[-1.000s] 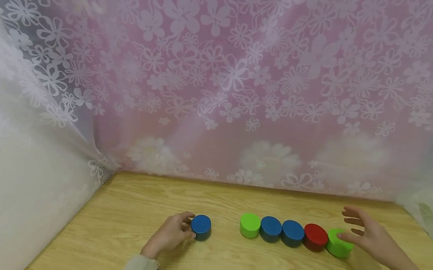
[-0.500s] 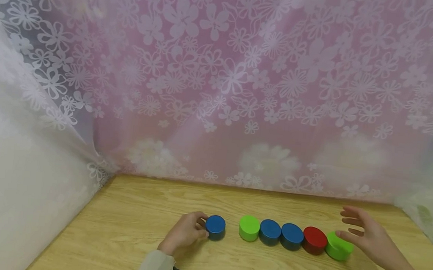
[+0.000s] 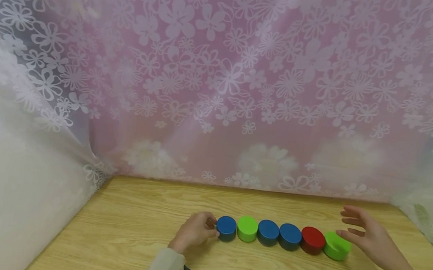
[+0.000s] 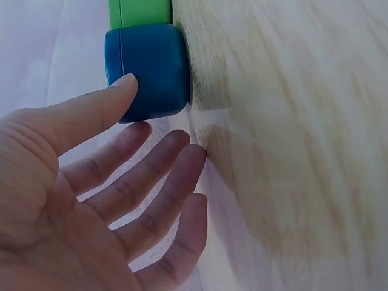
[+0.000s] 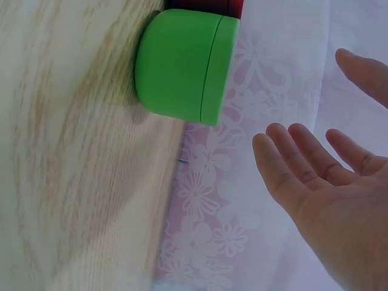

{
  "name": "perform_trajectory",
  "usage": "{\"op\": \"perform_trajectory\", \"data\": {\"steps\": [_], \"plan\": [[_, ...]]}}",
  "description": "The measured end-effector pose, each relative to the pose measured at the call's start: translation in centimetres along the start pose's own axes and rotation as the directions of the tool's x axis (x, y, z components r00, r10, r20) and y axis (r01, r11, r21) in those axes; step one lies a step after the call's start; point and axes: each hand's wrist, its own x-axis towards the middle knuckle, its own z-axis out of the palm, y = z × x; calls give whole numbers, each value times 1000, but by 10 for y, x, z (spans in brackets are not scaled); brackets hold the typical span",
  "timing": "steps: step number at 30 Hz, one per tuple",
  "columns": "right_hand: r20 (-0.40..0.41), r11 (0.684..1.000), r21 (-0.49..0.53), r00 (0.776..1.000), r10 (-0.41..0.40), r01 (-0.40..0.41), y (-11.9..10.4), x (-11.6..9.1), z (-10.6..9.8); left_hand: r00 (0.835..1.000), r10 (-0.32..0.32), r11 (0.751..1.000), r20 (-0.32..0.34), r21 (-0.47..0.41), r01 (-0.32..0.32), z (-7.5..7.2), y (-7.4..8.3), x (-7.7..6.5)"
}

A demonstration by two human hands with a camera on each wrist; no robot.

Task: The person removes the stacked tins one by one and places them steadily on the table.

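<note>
Six small round lidded tins form a side-by-side row on the wooden table. At the left end, a blue tin point(image 3: 226, 228) stands beside a green tin point(image 3: 247, 229). My left hand point(image 3: 194, 231) is at its left side, thumb and fingertips against or close to the rim, not spanning it. In the left wrist view the thumb point(image 4: 100, 109) overlaps the blue tin point(image 4: 154, 73), and the other fingers are loosely bent below it. My right hand point(image 3: 368, 238) hovers by the green tin point(image 3: 336, 247) at the right end, holding nothing. The right wrist view shows it apart from that green tin point(image 5: 179, 66).
Between the two green tins stand a blue tin point(image 3: 268, 232), another blue tin point(image 3: 290, 237) and a red tin point(image 3: 313, 240). A pink floral curtain point(image 3: 224, 89) hangs behind the table point(image 3: 137, 222), and pale cloth point(image 3: 17, 187) hangs along the left side.
My left hand has slid the left blue tin rightward across the table until it stands next to the green tin. The right hand has stayed nearly still.
</note>
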Motion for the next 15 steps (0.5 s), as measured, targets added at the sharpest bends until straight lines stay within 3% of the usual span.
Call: {"op": "perform_trajectory", "data": {"steps": [10, 15], "plan": [[-53, 998, 35, 997, -54, 56, -3, -7, 3, 999, -38, 998, -10, 58, 38, -2, 1, -2], [-67, 1000, -27, 998, -16, 14, -8, -18, -7, 999, -6, 990, -46, 140, 12, -11, 3, -19]]}}
